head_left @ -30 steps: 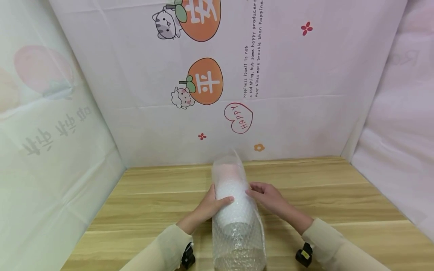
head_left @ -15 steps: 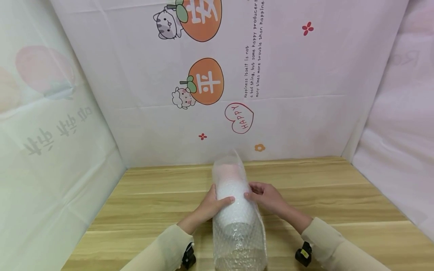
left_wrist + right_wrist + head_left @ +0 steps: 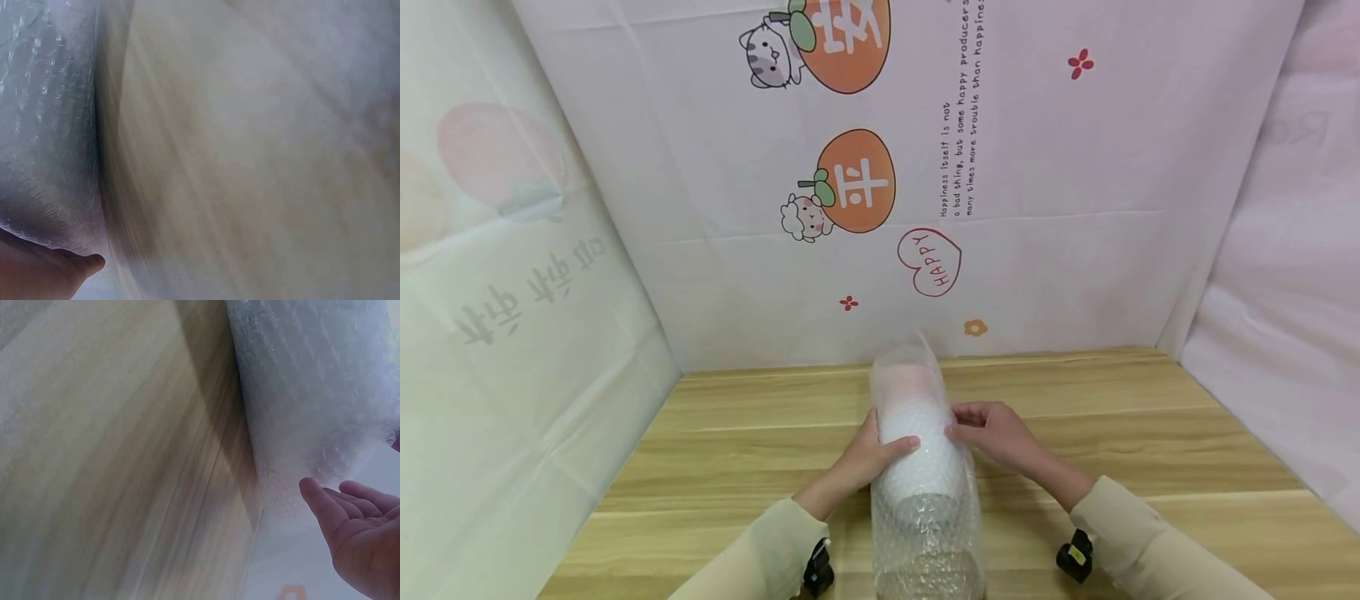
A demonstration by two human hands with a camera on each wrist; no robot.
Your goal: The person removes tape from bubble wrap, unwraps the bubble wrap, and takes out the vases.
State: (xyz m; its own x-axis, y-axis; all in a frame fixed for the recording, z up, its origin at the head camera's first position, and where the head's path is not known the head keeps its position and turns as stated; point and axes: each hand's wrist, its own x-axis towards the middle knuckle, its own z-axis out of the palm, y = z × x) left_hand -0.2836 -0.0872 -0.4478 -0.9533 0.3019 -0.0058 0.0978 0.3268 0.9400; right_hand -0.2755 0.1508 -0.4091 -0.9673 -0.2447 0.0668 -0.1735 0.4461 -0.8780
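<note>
Bubble wrap (image 3: 927, 479) lies between left fingers (image 3: 869, 429) and right fingers (image 3: 973, 411).

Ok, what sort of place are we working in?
Likely a makeshift indoor work booth: a wood-grain tabletop, printed sheets walling it on three sides, and a bubble-wrapped bundle in the left hand.

I see a wood-grain tabletop (image 3: 737, 450) — cartoon-printed white backdrop sheet (image 3: 1037, 208) behind, pale side sheets (image 3: 482, 417) flanking it.

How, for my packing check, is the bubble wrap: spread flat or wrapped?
Wrapped: bubble wrap curves down both sides of the white object inside; underneath is hidden.
</note>
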